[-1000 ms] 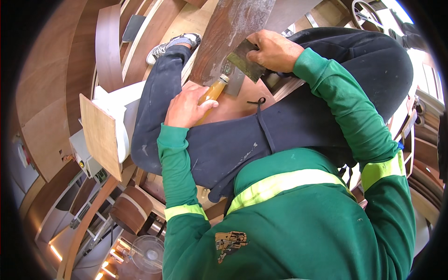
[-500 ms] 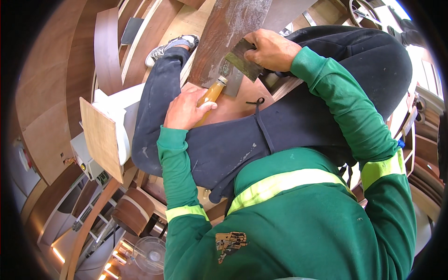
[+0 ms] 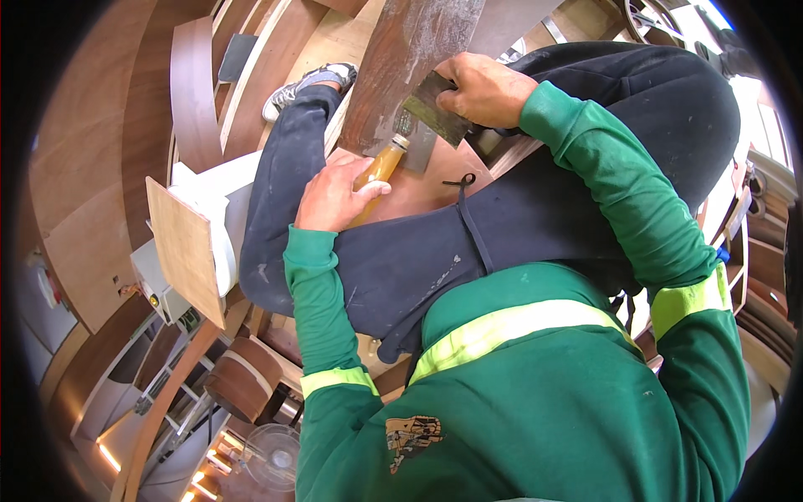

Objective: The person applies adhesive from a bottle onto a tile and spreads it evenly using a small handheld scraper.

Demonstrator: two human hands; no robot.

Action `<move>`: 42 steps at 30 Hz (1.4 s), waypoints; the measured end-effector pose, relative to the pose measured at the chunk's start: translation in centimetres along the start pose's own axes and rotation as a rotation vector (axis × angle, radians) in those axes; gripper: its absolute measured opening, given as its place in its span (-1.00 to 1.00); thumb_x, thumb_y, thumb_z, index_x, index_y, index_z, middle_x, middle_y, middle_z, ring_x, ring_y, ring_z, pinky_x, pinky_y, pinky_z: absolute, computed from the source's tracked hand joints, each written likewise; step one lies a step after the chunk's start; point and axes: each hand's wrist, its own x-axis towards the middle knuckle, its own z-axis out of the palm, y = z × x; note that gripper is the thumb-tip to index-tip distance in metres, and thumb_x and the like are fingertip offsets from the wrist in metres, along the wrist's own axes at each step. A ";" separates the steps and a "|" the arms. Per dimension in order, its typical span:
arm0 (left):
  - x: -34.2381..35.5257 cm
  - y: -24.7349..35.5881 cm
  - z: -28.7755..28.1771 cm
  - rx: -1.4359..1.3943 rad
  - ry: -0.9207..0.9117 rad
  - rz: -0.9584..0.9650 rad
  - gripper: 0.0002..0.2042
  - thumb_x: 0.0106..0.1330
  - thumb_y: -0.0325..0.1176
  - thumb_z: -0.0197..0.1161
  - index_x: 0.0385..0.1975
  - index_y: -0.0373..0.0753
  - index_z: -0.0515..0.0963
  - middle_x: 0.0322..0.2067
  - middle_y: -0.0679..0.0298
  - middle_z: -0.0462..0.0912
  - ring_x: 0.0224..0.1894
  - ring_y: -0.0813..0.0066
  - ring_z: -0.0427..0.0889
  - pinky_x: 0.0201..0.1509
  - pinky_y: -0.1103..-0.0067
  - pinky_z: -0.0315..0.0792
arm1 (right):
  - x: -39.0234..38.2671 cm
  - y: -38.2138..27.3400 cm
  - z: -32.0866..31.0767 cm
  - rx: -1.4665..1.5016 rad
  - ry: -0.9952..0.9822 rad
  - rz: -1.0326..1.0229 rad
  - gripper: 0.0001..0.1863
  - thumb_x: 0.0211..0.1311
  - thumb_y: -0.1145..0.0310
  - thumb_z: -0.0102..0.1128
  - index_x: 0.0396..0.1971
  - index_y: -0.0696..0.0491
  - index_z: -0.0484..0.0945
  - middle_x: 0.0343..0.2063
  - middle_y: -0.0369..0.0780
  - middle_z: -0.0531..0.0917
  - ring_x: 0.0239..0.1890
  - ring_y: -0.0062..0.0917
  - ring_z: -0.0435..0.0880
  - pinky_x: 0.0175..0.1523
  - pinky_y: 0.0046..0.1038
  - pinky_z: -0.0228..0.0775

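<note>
My left hand (image 3: 335, 194) is wrapped round a small bottle of amber liquid (image 3: 386, 162), tilted so its narrow neck points up and away toward the board. In my right hand (image 3: 489, 90) is a flat, dark scraper blade (image 3: 438, 109), pinched between thumb and fingers and slanting over the board. Beneath both lies a long dark wooden board (image 3: 376, 100) with whitish, dusty smears on its far part. A greyish wet-looking patch (image 3: 416, 155) shows at its near end, close to the bottle's mouth. The bottle's lower part is hidden by my hand.
A pinkish-brown panel (image 3: 452, 171) lies under the board's near end, by my lap. Left of my knee stands a light plywood piece (image 3: 186, 251) against white material. Curved wood panels (image 3: 194, 92) line the left side; a clear fan (image 3: 272, 456) stands at lower left.
Almost nothing differs. Both hands keep their hold on the bottle and the scraper, and the view has shifted very slightly.
</note>
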 end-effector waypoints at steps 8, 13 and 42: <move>0.0 0.1 0.1 0.010 -0.010 -0.013 -0.47 0.15 0.03 0.39 -0.04 -0.28 0.63 -0.12 0.10 0.64 -0.03 0.04 0.60 0.01 0.28 0.49 | 0.0 -0.4 -0.2 0.032 0.005 0.035 -0.73 0.17 0.35 0.14 -0.23 0.22 0.61 -0.39 0.08 0.67 -0.25 -0.09 0.68 -0.06 -0.20 0.49; 0.2 0.3 0.0 0.049 0.018 -0.013 -0.45 0.15 0.06 0.40 0.00 -0.26 0.62 -0.21 0.08 0.61 -0.11 0.03 0.61 -0.07 0.29 0.50 | -0.1 -0.1 0.0 0.062 0.030 0.040 -0.73 0.17 0.35 0.14 -0.25 0.24 0.60 -0.43 0.08 0.64 -0.30 -0.11 0.67 -0.10 -0.19 0.48; 0.1 -0.1 0.0 -0.016 0.157 0.085 -0.48 0.18 -0.03 0.41 0.03 -0.27 0.58 -0.31 0.06 0.52 -0.28 0.01 0.57 -0.19 0.30 0.47 | 0.5 0.1 0.8 0.434 -0.037 0.238 -0.53 0.09 0.25 0.18 -0.09 0.32 0.57 -0.27 0.02 0.67 -0.26 -0.27 0.65 -0.19 -0.32 0.50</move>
